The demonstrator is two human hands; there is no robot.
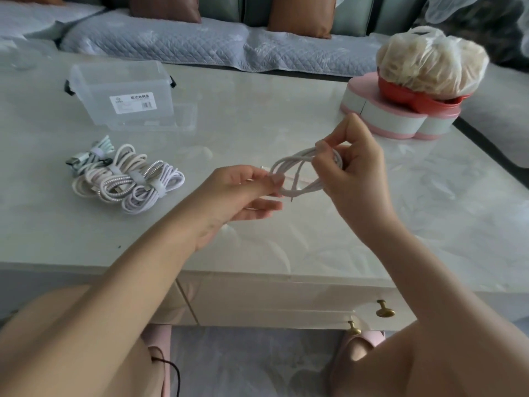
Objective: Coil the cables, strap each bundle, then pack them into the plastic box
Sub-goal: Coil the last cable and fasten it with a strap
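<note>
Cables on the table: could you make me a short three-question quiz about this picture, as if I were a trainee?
1. True or false: the plastic box already contains cable bundles.
2. What do the left hand and right hand hold between them? A) a looped white cable; B) the box's lid; C) a pair of scissors.
3. Where do the strapped bundles lie relative to the box?

Key: 1 false, the clear box looks empty. 2 A. 3 On the table, in front of the box, nearer the person.
</note>
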